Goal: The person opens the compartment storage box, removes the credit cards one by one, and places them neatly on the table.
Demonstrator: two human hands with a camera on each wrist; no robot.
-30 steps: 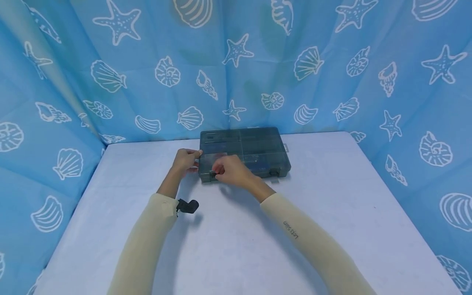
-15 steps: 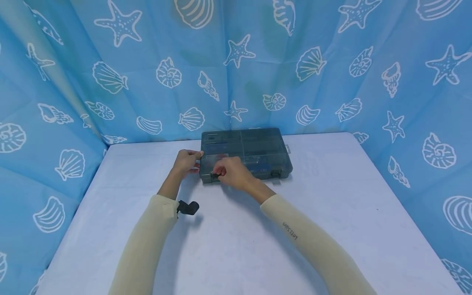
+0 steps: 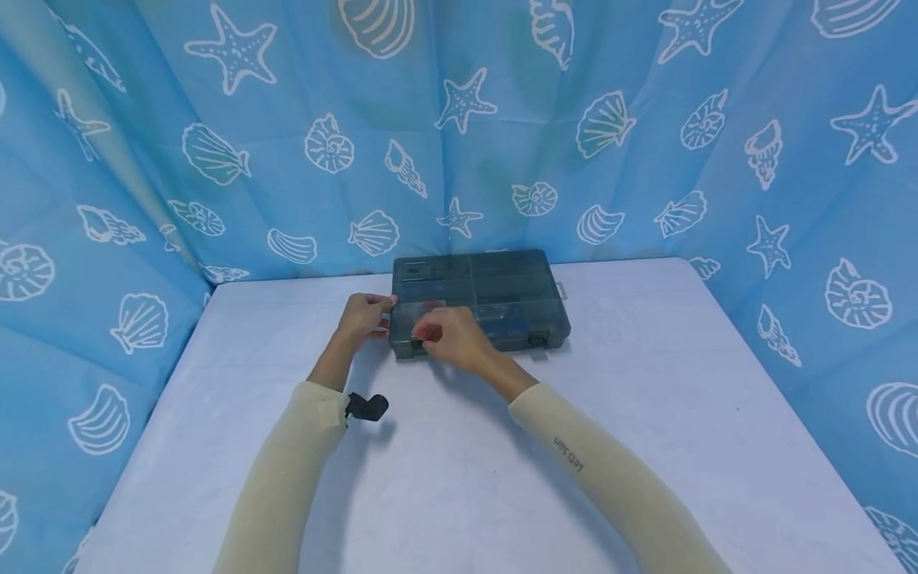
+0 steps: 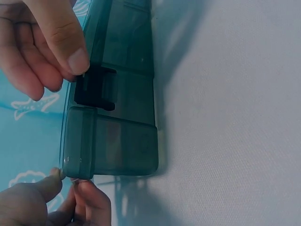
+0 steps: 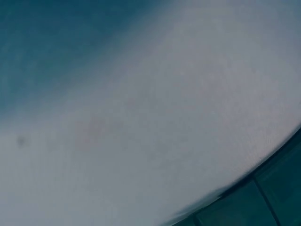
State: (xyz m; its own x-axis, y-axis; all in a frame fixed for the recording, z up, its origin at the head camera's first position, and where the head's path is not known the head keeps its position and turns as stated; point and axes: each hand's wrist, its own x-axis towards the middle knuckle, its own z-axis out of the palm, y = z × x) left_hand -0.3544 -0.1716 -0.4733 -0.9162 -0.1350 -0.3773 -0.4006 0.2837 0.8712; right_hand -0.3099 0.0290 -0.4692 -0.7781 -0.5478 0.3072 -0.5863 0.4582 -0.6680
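A dark, see-through plastic storage box [image 3: 505, 275] with inner dividers lies flat at the table's back edge, its lid down. My left hand [image 3: 358, 316] grips its left end; in the left wrist view, that hand's thumb and fingers [image 4: 94, 200] pinch the corner. At the front left, my right hand [image 3: 457, 336] works at a black latch [image 4: 96, 88]. Its thumb tip touches the latch's edge, with the other fingers curled behind. Along the front, a second latch [image 3: 538, 339] is visible to the right. The right wrist view catches only part of the box [image 5: 244, 205], no hand.
A white cloth covers the table [image 3: 459, 478]. Behind and at both sides hangs a blue curtain [image 3: 502, 143] printed with shells and starfish, close to the box's back. A black camera mount [image 3: 367, 406] sticks out from the left sleeve.
Both hands stay at the same places on the box. The right fingers shift very slightly at the latch. The head view drifts a little.
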